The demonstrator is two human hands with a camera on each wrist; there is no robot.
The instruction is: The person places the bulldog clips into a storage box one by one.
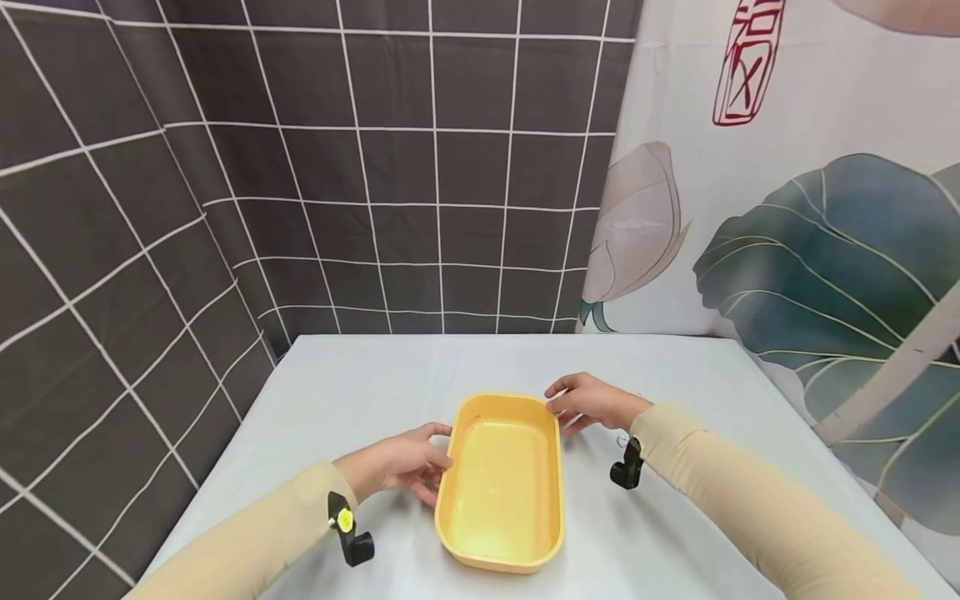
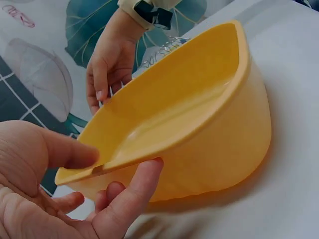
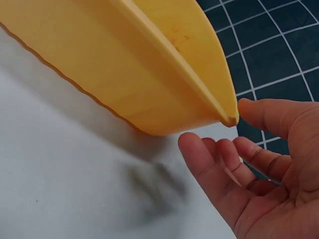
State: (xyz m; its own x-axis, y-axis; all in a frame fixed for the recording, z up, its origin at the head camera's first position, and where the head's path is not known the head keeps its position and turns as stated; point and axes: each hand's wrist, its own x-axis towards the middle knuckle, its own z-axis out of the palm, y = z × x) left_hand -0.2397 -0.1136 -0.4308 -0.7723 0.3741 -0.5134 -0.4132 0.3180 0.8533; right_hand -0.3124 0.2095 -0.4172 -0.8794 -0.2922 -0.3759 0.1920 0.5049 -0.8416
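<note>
A yellow plastic basin (image 1: 501, 483), oblong with rounded corners, lies lengthwise on the white table. Nothing sits inside it apart from faint reddish marks near the far end. At its left side is my left hand (image 1: 411, 460); in the left wrist view the thumb (image 2: 75, 152) hovers at the rim and loosely spread fingers (image 2: 142, 186) stay outside the wall. Near the far right corner is my right hand (image 1: 592, 402), its thumb tip (image 3: 249, 112) right at the rim and its relaxed fingers (image 3: 199, 159) spread below the corner, not wrapped round it.
The white table (image 1: 360, 375) extends around the basin. Behind it and to the left hangs dark cloth (image 1: 390, 167) with a white grid. A pale curtain (image 1: 675, 83) with leaf and flower prints hangs at the right. Each sleeve carries a small black wrist camera (image 1: 627, 465).
</note>
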